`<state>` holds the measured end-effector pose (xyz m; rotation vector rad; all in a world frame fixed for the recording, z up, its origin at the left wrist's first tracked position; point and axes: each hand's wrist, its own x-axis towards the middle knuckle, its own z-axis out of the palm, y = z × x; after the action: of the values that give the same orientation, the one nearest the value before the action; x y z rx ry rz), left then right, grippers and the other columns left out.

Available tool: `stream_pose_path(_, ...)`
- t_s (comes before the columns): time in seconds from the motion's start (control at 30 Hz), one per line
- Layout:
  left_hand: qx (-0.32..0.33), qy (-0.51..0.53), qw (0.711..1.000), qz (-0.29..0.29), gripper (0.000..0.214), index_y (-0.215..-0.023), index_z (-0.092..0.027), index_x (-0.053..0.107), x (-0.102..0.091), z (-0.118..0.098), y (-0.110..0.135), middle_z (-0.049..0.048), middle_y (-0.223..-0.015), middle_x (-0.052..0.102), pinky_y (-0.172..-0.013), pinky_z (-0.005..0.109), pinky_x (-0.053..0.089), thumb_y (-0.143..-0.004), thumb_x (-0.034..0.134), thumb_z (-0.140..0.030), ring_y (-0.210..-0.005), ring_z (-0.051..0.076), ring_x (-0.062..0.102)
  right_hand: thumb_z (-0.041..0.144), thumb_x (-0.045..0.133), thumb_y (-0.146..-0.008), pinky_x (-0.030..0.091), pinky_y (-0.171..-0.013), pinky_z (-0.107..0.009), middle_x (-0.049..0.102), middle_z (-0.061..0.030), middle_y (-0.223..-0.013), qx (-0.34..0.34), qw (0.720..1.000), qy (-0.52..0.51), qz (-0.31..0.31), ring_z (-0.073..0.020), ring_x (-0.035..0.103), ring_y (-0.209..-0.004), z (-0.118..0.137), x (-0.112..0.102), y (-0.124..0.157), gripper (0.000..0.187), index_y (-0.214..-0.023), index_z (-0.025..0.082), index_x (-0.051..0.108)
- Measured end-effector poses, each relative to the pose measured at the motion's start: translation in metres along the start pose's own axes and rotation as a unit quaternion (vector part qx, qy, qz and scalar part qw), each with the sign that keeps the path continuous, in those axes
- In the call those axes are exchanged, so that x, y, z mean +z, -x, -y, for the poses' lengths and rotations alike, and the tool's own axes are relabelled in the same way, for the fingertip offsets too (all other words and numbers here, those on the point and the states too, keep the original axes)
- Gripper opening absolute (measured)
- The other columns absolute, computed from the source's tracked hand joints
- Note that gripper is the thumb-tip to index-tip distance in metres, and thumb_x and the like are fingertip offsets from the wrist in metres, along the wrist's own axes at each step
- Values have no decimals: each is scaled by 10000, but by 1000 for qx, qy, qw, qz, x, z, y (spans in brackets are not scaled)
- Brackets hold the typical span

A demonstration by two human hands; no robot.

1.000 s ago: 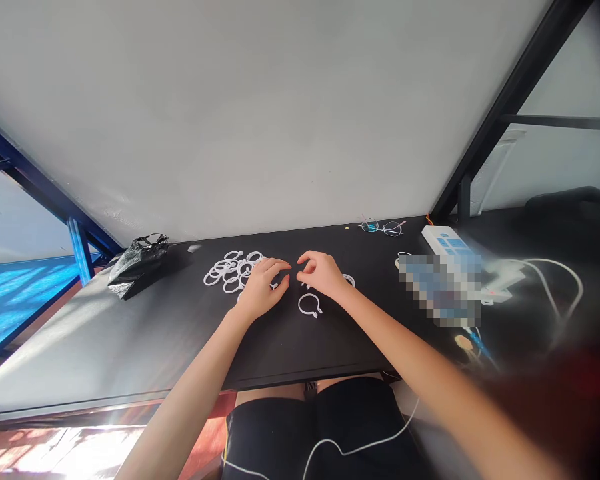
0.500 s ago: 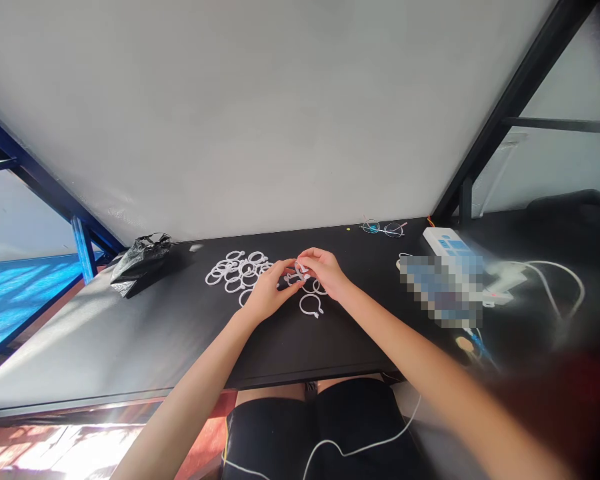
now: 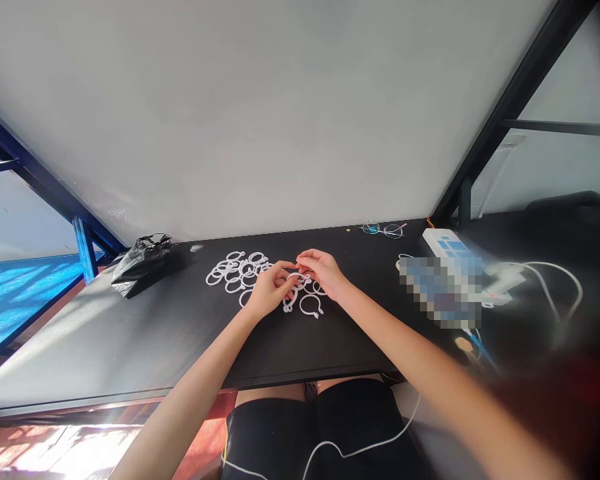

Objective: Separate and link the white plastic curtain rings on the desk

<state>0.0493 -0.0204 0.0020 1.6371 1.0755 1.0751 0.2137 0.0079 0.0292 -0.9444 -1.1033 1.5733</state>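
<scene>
While pinched between two hands, held ring (image 3: pixel 298 274): centre of dial, over black table (image 3: pixel 280 350)
Left hand (image 3: pixel 269 291): clasped on ring's left side
Right hand (image 3: pixel 324 273): pinching ring's right end
Ring pile (image 3: pixel 230 265): nine o'clock
Loose ring (image 3: pixel 317 315): five o'clock, just beside
Grip: best kept light, left side braced, thin band flexed gently

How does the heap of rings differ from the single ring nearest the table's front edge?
The heap is many overlapping rings; the front ring is single. The heap lies left of the left hand, partly hidden by it; the front ring lies right, in full view. Both are white.
</scene>
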Motion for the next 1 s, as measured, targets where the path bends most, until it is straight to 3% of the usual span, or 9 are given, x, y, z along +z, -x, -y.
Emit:
stream_pose_path(0.13, -37, 56, 998, 18, 405, -1048, -169, 597, 0, 5, -3, 68, -796, 716, -524, 258, 535, -824, 666, -499, -627, 186, 695, 330, 778, -637, 462, -583, -219, 659, -8, -701, -3, 1000, 10, -14, -105, 579, -642, 3, 0, 1, 236, -754, 170, 651)
stream_pose_path(0.3, -61, 117, 991, -5, 388, -943, -155, 605, -2, -4, -4, 84, -866, 718, -597, 278, 566, -829, 658, -522, -689, 175, 693, 419, 784, -660, 470, -598, -234, 652, -7, -717, -42, 998, 46, -6, -112, 581, -662, 2, 0, 2, 302, -747, 166, 643)
stream_pose_path(0.47, -86, 203, 975, 1, 378, -928, -168, 574, -8, -10, -5, 46, -882, 676, -657, 282, 567, -832, 654, -524, -746, 165, 692, 439, 787, -673, 516, -712, -275, 673, -13, -802, -63, 991, 96, 63, -135, 627, -749, 0, 2, 4, 323, -789, 171, 646)
stream_pose_path(0.6, -73, 239, 968, -16, 350, -936, -181, 577, -12, -7, -6, 29, -866, 656, -675, 269, 552, -841, 644, -510, -740, 142, 670, 351, 835, -623, 528, -807, -313, 696, -18, -866, -60, 983, 121, 128, -166, 663, -852, 0, 2, 6, 359, -874, 183, 640)
stream_pose_path(0.7, -56, 263, 963, -20, 318, -982, -195, 590, -15, -7, -7, 46, -949, 679, -783, 304, 550, -859, 628, -485, -854, 165, 681, 310, 830, -629, 539, -828, -333, 707, -31, -926, -45, 981, 119, 149, -177, 675, -896, 0, 1, 6, 394, -949, 188, 636)
stream_pose_path(0.83, -47, 290, 955, -28, 290, -970, -194, 606, -16, -7, -8, 58, -981, 693, -864, 363, 538, -864, 628, -463, -945, 211, 689, 277, 811, -643, 552, -804, -328, 712, -25, -885, -47, 984, 113, 129, -173, 688, -860, -3, -1, 4, 354, -938, 189, 637)
stream_pose_path(1.0, -71, 284, 954, -73, 295, -933, -167, 636, -18, -5, -10, 74, -988, 708, -865, 335, 528, -848, 653, -449, -928, 196, 690, 333, 802, -651, 525, -578, -268, 689, -33, -756, -89, 989, 106, 52, -150, 652, -653, -8, -3, -1, 260, -774, 168, 642)
